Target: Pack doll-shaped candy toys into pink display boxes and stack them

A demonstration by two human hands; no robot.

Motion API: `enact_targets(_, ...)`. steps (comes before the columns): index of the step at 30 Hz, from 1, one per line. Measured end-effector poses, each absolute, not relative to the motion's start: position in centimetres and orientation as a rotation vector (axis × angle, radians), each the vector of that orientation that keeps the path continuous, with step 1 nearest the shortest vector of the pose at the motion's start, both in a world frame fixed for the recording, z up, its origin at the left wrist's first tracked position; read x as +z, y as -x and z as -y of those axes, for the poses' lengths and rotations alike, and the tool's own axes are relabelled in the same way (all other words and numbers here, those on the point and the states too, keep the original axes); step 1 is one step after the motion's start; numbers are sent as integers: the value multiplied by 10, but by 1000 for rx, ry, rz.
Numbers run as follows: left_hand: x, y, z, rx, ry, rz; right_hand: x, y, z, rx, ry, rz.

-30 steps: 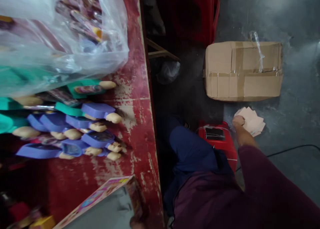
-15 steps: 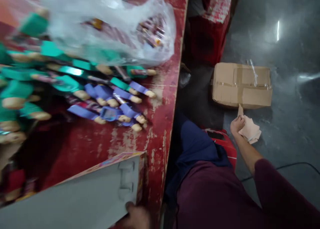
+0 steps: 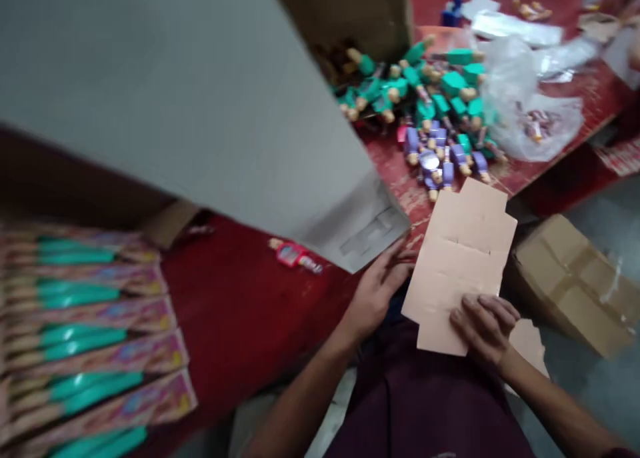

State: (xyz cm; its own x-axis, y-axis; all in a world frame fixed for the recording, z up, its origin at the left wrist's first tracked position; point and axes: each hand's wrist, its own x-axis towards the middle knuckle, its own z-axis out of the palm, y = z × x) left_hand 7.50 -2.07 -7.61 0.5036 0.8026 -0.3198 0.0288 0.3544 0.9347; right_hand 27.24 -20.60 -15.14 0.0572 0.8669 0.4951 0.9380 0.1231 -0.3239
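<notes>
A large grey-white cardboard box (image 3: 215, 105) stands tilted across the upper left, its slotted end low near my body. My left hand (image 3: 377, 291) is closed at the bottom edge of that end, some fingers hidden by the box. My right hand (image 3: 485, 328) grips a flat, pinkish-tan die-cut cardboard sheet (image 3: 460, 258), with fingers on its face and the thumb out of sight. More such sheets (image 3: 529, 345) show behind the right wrist. Small teal and purple plastic pieces with tan ends (image 3: 440, 131) lie heaped on the red table (image 3: 240, 311) beyond the sheet.
At the left, printed trays (image 3: 100, 338) hold rows of teal pieces. A single red piece (image 3: 293, 253) lies by the grey-white box. A clear plastic bag (image 3: 515, 105) sits beyond the heap. On the floor at the right stands a taped brown carton (image 3: 575, 278).
My view has swung left. My right hand has come up from beside the carton to my front with the cardboard sheet. The grey-white box now stands tilted up, larger in view.
</notes>
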Motion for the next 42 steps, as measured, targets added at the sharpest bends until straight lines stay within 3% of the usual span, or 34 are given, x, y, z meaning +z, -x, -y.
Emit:
enact_targets(3,-68,-75,-5,562,-897,-794,-142,-266,177,-248,1457,2059)
enact_targets(5,-76,-69,-11,650,-832,-810,-140,-264,160,-161,1556,1942)
enact_targets(13,-113,-65,4,753,-872,-895,-114,-252,99,808,1843,827)
enact_targets(19,-121,-85,13,889,-934,-1115,-107,-229,69,895,1725,618)
enact_targets(26,-139,-90,13,777,-824,-919,-102,-230,67,1655,1281,455)
enact_targets(31,-126,-81,8,1130,-1636,-1377,-107,-245,64,1350,1605,762)
enact_targets(34,-107,-74,-9,955,-2120,-1119,-110,-255,69,1351,1649,1019)
enact_targets(39,-103,-72,-26,458,-1927,-701,-109,-269,75,1567,1560,1315)
enact_targets(42,-116,-69,-23,533,-1655,-741,-109,-284,78,1198,1691,1456)
